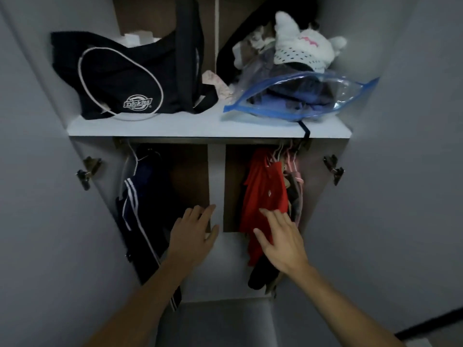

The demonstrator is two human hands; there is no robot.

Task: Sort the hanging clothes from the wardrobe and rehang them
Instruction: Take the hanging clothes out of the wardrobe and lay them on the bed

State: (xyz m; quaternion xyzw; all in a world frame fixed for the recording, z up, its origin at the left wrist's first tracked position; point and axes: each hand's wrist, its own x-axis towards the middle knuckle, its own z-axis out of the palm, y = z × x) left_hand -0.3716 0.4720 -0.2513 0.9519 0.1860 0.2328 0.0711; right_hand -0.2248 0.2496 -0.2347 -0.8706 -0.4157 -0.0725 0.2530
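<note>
While both arms reach into the open wardrobe [215, 181], the left hand [193, 230] is spread flat and holds nothing, and the right hand [280, 240], fingers straight, lies against a soft red shirt [263, 194] hanging at right. Thin wire hangers [288, 154] crowd above it. A navy striped jacket [135, 204] hangs left, its lower part hidden by the forearm.

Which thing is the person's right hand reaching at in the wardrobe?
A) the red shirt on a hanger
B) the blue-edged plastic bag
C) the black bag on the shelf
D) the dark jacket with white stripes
A: the right hand lies with straight fingers over the red shirt hanging on the right side, far from the shelf above and from the striped jacket on the left.
</note>
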